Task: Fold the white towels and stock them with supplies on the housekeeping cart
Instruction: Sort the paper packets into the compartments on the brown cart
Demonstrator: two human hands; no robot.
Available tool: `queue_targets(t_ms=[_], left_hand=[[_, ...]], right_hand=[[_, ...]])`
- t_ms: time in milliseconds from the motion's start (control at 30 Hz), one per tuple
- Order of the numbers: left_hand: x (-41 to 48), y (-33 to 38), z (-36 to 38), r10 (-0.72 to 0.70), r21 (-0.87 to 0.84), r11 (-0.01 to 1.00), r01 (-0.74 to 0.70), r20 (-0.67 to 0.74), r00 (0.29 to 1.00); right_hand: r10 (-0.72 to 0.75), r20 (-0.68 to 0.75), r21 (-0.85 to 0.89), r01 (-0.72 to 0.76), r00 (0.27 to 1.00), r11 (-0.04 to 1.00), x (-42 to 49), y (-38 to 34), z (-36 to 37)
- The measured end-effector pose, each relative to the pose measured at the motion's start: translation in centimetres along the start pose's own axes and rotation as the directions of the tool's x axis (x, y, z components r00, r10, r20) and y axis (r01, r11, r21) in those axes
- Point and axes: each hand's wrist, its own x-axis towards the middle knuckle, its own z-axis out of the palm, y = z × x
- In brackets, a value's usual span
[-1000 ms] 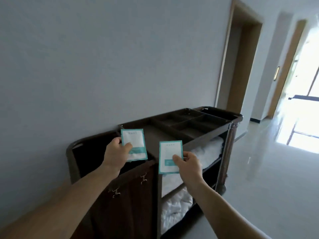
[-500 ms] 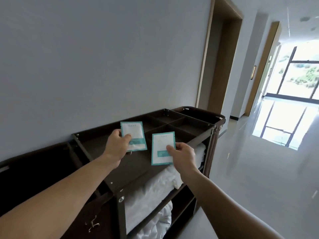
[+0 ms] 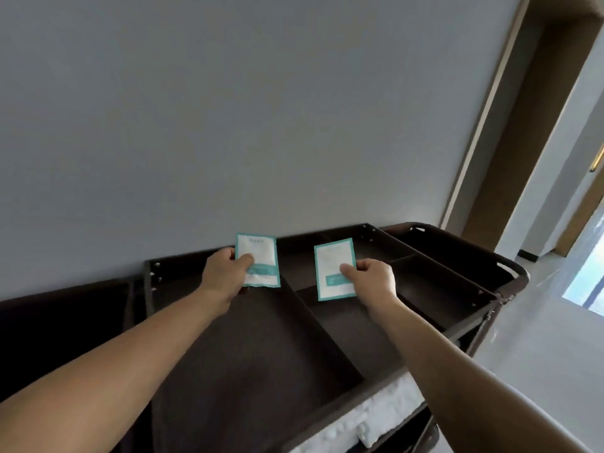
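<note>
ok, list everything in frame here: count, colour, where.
left packet: 1, white with a teal border, held over the cart's large left compartment
right packet: 1, white with a teal border, held over the next compartment to the right
cart: 1, dark brown, against the wall, top tray split into compartments
towels: count unclear, white, on the shelf under the tray, bottom right
wall: 1, grey, behind the cart
door frame: 1, wood-toned, upper right
floor: 1, pale and glossy, right side
left hand: 1, pinches the left packet
right hand: 1, pinches the right packet
</note>
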Motion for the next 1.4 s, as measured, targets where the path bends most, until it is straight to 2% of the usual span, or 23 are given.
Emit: queue_targets(t_ms=[200, 400, 567, 800, 867, 1000, 1067, 1133, 1200, 1233, 1267, 1300, 1333, 1400], left_hand=[[4.4, -2.6, -0.4, -0.062, 0.017, 0.998, 0.067, -0.213, 0.975], [6.8, -3.1, 1.3, -0.118, 0.079, 0.984, 0.16, -0.387, 0.915], [7.5, -3.1, 3.6, -0.127, 0.116, 0.972, 0.206, -0.481, 0.867], [7.1, -3.5, 6.0, -0.187, 0.103, 0.956, 0.274, -0.507, 0.842], [7.1, -3.6, 6.6, -0.221, 0.077, 0.952, 0.298, -0.501, 0.837], [7.8, -3.4, 7.5, -0.237, 0.061, 0.949, 0.31, -0.512, 0.826], [8.2, -3.1, 7.9, -0.247, 0.055, 0.947, 0.317, -0.511, 0.823], [8.8, -3.0, 8.2, -0.237, 0.065, 0.948, 0.313, -0.514, 0.824], [9.7, -2.9, 8.7, -0.236, 0.057, 0.951, 0.305, -0.506, 0.829], [10.1, -2.8, 9.0, -0.24, 0.039, 0.954, 0.298, -0.498, 0.833], [10.5, -2.8, 9.4, -0.241, 0.024, 0.957, 0.289, -0.488, 0.839], [10.9, -2.8, 9.9, -0.241, 0.016, 0.959, 0.282, -0.476, 0.846], [11.3, -2.8, 10.3, -0.242, 0.012, 0.96, 0.279, -0.461, 0.854], [11.8, -2.9, 11.1, -0.248, 0.012, 0.96, 0.28, -0.433, 0.867]], right_hand=[[-0.025, 0.225, -0.162, 0.063, 0.974, 0.985, 10.1, 1.3, 7.2], [0.066, 0.464, -0.314, 0.094, 0.883, 0.945, 18.1, 2.3, 14.1], [0.106, 0.548, -0.307, 0.082, 0.83, 0.948, 20.6, 3.3, 18.4], [0.132, 0.632, -0.336, 0.117, 0.763, 0.934, 21.6, 4.4, 20.0], [0.129, 0.651, -0.399, 0.192, 0.748, 0.897, 21.7, 4.6, 19.6], [0.015, 0.64, -0.559, 0.453, 0.768, 0.695, 21.0, 4.3, 18.8], [-0.066, 0.63, -0.496, 0.467, 0.774, 0.732, 20.8, 4.0, 18.3], [-0.169, 0.631, -0.274, 0.422, 0.757, 0.864, 21.3, 3.0, 17.6], [-0.154, 0.704, -0.007, 0.223, 0.694, 0.975, 21.7, 1.3, 16.6], [-0.119, 0.769, 0.059, 0.116, 0.629, 0.992, 21.5, 0.6, 16.0], [-0.108, 0.824, 0.076, 0.081, 0.555, 0.994, 21.4, 0.1, 15.5], [-0.116, 0.857, 0.069, 0.111, 0.502, 0.991, 21.3, -0.1, 15.3], [-0.128, 0.865, 0.057, 0.157, 0.485, 0.986, 21.2, 0.0, 15.1], [-0.151, 0.834, 0.05, 0.201, 0.53, 0.978, 21.5, 0.6, 15.1]])
